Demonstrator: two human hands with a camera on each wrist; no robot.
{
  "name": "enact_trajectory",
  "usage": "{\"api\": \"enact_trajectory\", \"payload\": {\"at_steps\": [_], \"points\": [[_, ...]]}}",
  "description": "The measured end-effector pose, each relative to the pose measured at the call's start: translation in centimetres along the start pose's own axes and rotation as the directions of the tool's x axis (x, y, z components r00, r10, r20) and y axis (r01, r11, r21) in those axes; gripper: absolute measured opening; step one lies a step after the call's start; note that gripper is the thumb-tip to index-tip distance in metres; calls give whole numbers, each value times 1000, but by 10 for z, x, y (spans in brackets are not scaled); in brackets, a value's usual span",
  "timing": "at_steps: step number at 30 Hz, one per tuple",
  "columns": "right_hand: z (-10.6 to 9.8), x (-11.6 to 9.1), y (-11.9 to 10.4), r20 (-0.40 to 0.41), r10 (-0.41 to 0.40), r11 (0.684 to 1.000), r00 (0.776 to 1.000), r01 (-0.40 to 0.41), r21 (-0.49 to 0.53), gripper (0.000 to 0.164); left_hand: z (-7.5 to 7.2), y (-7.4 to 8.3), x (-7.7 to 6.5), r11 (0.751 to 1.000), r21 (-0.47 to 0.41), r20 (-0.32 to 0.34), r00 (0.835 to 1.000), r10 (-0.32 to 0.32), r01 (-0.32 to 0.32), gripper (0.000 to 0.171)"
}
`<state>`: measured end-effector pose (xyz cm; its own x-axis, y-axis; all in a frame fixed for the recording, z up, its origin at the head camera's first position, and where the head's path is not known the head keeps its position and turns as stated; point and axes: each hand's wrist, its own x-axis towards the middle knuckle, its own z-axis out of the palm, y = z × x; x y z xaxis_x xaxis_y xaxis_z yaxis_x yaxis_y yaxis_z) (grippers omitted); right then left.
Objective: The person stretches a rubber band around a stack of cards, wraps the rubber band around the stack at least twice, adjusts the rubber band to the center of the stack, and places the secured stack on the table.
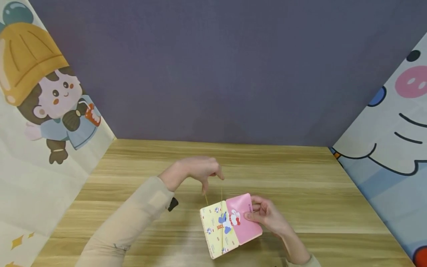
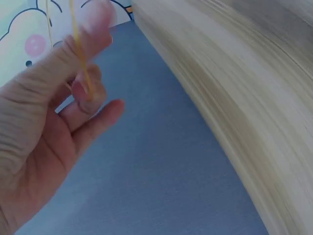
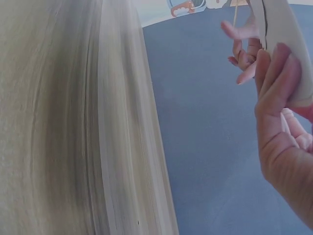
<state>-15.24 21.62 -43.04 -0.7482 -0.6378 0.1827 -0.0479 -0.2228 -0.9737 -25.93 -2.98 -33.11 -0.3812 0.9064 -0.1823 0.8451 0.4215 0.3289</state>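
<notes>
A small pink-and-yellow notebook (image 1: 238, 207) with cartoon animals and rounded corners is held tilted over the table. My right hand (image 1: 267, 215) grips its pink side, thumb on the printed face and fingers behind. In the right wrist view the pale back of the notebook (image 3: 288, 54) rises above the curled fingers. A thin yellow rubber band (image 1: 221, 222) crosses the yellow half and stretches up towards my left hand (image 1: 201, 170). Seen from the left wrist, the band (image 2: 78, 44) runs past the thumb to a curled finger, which hooks it. The fingertips there are partly blurred.
Light wood-grain table (image 1: 150, 222) lies under both hands. A dark grey-blue panel (image 1: 213, 74) stands along its back. Cartoon-printed walls flank it on the left (image 1: 40, 185) and right (image 1: 383, 148). A small black object (image 1: 173, 204) shows beside the left sleeve.
</notes>
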Motion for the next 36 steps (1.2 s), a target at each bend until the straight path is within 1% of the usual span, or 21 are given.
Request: {"api": "enact_trajectory", "payload": {"at_steps": [4, 6, 8, 10, 11, 14, 16, 17, 19, 21, 23, 24, 26, 28, 29, 30, 31, 33, 35, 36], "points": [[0, 0, 1, 10, -14, 1000, 1000, 14, -10, 38, 0, -1, 0, 999, -6, 38, 999, -33, 34, 73], [0, 1, 2, 12, -14, 1000, 1000, 15, -18, 37, 0, -1, -1, 998, 34, 52, 997, -56, 55, 80], [1, 1, 2, 11, -9, 1000, 1000, 9, -29, 37, -1, -1, -1, 992, 94, 55, 995, -86, 80, 80], [3, 1, 2, 8, 1, 999, 1000, 0, -38, 38, -3, 0, -2, 986, 124, 52, 991, -122, 115, 75], [3, 2, 1, 2, 10, 999, 1000, -10, -44, 39, -4, 1, -2, 983, 120, 52, 988, -142, 135, 71], [4, 2, 0, -23, 23, 997, 999, -25, -68, 41, -7, 0, -5, 980, 76, 74, 979, -189, 183, 50], [5, 1, -3, -51, 26, 995, 998, -31, -94, 43, -8, -1, -7, 980, 25, 89, 976, -198, 197, 38], [5, 1, -4, -65, 23, 993, 998, -30, -113, 43, -8, -2, -8, 981, 2, 97, 977, -192, 193, 37], [6, 2, -6, -90, 14, 989, 996, -27, -146, 43, -6, -4, -9, 985, -38, 105, 981, -162, 166, 44], [8, 2, -8, -120, -4, 982, 993, -19, -186, 41, -3, -6, -9, 988, -77, 85, 988, -130, 137, 53], [9, 3, -10, -160, -26, 976, 987, -10, -217, 39, 0, -9, -10, 989, -94, 40, 993, -107, 110, 57], [8, 2, -10, -181, -32, 974, 983, -10, -225, 38, 2, -10, -10, 990, -96, 6, 995, -100, 101, 58], [7, 1, -11, -211, -46, 971, 976, -6, -239, 38, 5, -11, -12, 987, -129, -62, 992, -108, 100, 57], [5, 0, -11, -222, -53, 972, 974, 0, -236, 38, 10, -13, -13, 977, -200, -104, 989, -101, 78, 56], [4, 0, -10, -218, -55, 972, 974, 2, -233, 38, 14, -14, -13, 965, -256, -118, 990, -81, 48, 58], [3, -1, -10, -212, -53, 974, 976, 3, -226, 38, 19, -16, -13, 948, -319, -127, 990, -61, 18, 59], [2, -1, -10, -204, -53, 975, 978, 6, -223, 38, 24, -18, -13, 922, -386, -133, 990, -41, -14, 58], [1, -1, -8, -191, -48, 978, 980, 7, -209, 37, 36, -23, -10, 862, -498, -164, 986, 15, -96, 56], [1, -2, -6, -177, -38, 982, 984, 4, -190, 37, 47, -26, -7, 793, -580, -229, 972, 60, -185, 54], [1, -2, -5, -167, -35, 984, 985, 5, -176, 37, 52, -26, -5, 762, -610, -266, 962, 61, -217, 51]]}}
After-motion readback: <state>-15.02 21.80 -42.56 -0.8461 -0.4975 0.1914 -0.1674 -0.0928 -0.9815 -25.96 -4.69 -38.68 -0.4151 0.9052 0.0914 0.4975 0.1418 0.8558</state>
